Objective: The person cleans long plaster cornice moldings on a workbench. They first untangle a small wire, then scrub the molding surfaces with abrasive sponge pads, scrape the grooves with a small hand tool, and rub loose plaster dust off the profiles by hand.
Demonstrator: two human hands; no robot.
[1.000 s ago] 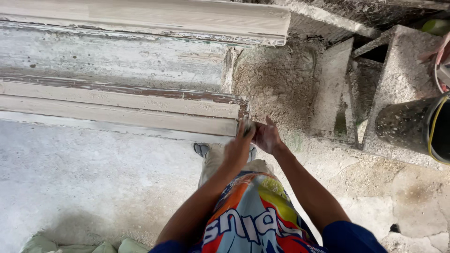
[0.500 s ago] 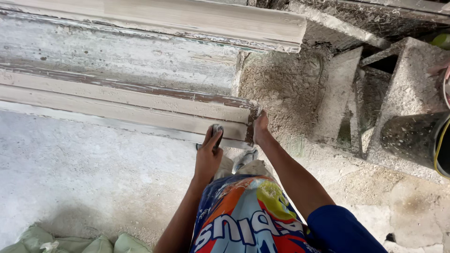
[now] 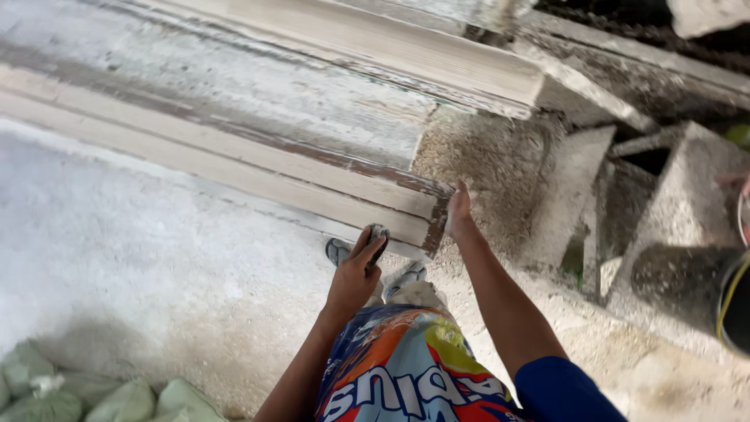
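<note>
A long white moulded slab (image 3: 234,141) with stepped edges lies on the ground in front of me, its worn end at the centre of the view. My left hand (image 3: 355,273) holds a small grey pad (image 3: 377,235) against the slab's lower front edge near the end. Around the corner, my right hand (image 3: 458,211) presses flat against the slab's end face. My colourful shorts (image 3: 406,367) and grey-dusted feet (image 3: 375,266) fill the bottom centre.
Grey concrete blocks (image 3: 672,203) stand to the right on rough, gravelly ground (image 3: 500,164). A dark round bucket rim (image 3: 734,297) shows at the right edge. Pale green filled sacks (image 3: 94,391) lie at the lower left on the dusty floor (image 3: 141,258).
The hands were together at the slab's end corner. They have separated: the left slid onto the front edge with the pad, the right went to the end face. The camera has tilted left.
</note>
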